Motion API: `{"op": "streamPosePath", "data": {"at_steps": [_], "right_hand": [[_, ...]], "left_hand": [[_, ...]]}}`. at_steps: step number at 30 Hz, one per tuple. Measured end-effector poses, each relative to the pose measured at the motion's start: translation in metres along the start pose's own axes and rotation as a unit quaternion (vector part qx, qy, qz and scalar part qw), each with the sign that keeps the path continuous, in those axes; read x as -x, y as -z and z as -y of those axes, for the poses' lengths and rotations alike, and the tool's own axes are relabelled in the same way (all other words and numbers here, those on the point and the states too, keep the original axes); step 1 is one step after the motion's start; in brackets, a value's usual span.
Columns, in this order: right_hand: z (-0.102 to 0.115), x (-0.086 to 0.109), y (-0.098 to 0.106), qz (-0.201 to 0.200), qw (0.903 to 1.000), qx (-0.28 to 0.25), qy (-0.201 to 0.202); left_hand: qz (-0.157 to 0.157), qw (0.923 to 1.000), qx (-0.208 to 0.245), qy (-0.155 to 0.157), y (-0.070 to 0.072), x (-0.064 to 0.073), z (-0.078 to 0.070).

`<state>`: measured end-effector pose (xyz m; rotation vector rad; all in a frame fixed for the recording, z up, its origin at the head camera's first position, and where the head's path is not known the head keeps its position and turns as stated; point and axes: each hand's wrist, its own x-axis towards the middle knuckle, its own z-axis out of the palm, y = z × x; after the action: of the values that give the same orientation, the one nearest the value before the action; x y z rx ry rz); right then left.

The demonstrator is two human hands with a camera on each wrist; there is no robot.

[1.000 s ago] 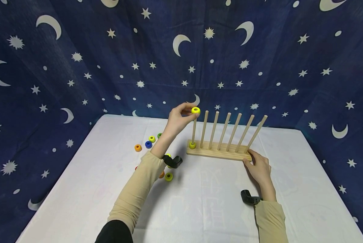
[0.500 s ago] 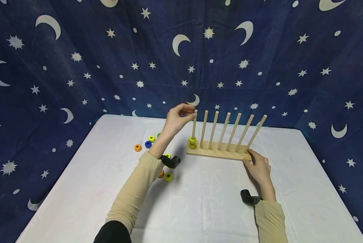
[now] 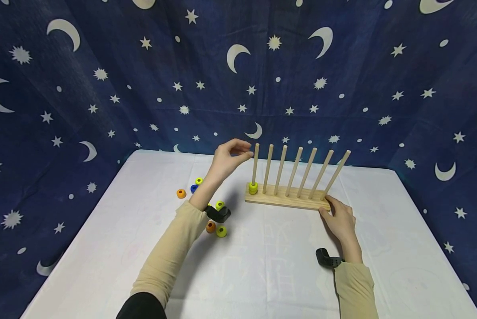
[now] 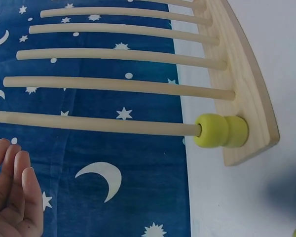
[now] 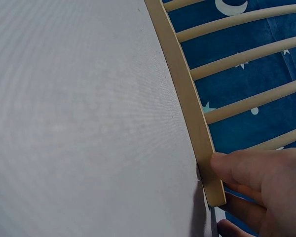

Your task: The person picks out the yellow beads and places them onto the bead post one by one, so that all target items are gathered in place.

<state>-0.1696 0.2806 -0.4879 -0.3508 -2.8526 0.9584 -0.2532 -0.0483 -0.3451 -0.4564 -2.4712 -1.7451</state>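
Note:
A wooden peg rack (image 3: 288,201) with several upright dowels stands on the white table. Two yellow beads (image 4: 221,130) sit stacked at the foot of its leftmost dowel (image 3: 256,164). Beside the top of that dowel is my left hand (image 3: 229,158), its fingers loosely bent and nothing between them; the left wrist view shows the fingers (image 4: 24,192) apart from the beads. My right hand (image 3: 340,219) grips the right end of the rack's base, thumb on the near edge, as the right wrist view also shows.
Left of the rack lie loose beads: an orange bead (image 3: 181,193), a blue bead (image 3: 194,188), a yellow bead (image 3: 221,231) and others, some partly hidden by my left forearm. A dark blue star-patterned cloth (image 3: 238,79) hangs behind the table.
My left hand let go of a yellow bead at the dowel's top, and it slid down onto the one below. The left hand then drew slightly left. My right hand stayed in place.

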Motion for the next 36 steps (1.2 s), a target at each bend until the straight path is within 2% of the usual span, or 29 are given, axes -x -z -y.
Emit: {"op": "streamPosePath", "data": {"at_steps": [9, 20, 36], "right_hand": [[-0.001, -0.001, 0.000, -0.007, 0.9998, 0.000, 0.019], [-0.001, 0.000, 0.001, -0.006, 0.9998, -0.002, 0.019], [-0.002, 0.001, 0.001, -0.001, 0.9999, -0.006, 0.013]], "left_hand": [[0.000, 0.9998, -0.017, 0.011, 0.008, 0.005, 0.009], [0.000, 0.9989, -0.041, 0.021, 0.020, 0.013, 0.021], [-0.002, 0.9949, -0.079, 0.063, 0.036, 0.029, 0.039]]}}
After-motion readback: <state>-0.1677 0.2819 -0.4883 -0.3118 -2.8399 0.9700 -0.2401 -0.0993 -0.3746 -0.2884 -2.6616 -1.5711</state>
